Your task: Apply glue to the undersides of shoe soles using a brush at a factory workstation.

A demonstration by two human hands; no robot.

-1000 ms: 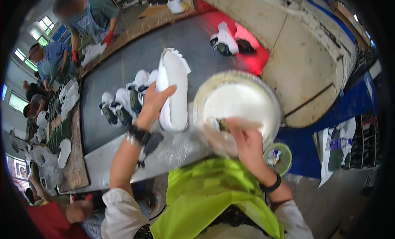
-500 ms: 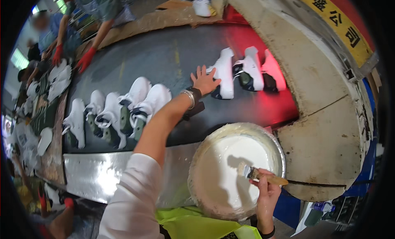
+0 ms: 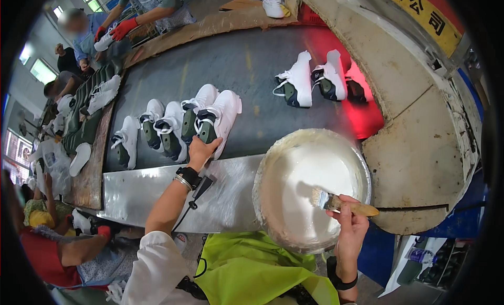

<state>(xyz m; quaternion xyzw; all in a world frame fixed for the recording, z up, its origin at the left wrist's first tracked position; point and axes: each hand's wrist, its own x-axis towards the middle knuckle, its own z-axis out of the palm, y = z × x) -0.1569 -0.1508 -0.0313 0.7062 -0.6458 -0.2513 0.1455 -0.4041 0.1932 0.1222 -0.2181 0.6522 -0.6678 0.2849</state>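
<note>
My left hand [image 3: 203,151] grips the near end of a white shoe [image 3: 224,113], its thumb along one side and its other fingers partly hidden. A dark green piece [image 3: 208,131] shows against that shoe's side. Beside it on the dark belt [image 3: 257,134] stand several similar white shoes [image 3: 172,123]. In my right hand [image 3: 349,229] is a brush [image 3: 336,202] with a wooden handle and whitish bristles. The brush is over a large round basin [image 3: 261,200] of white liquid, casting a shadow on its surface.
More white shoes [image 3: 299,81] stand near a red-lit opening [image 3: 362,113] at the right. A worn beige machine housing [image 3: 412,147] borders the belt. A metal ledge [image 3: 142,192] runs along the near edge. Across the belt, a co-worker's red-gloved hands [image 3: 124,28] hold a shoe.
My left hand has moved from beside the right-hand shoes back to a shoe in the left group and taken hold of it. The brush stays above the basin. The view has shifted.
</note>
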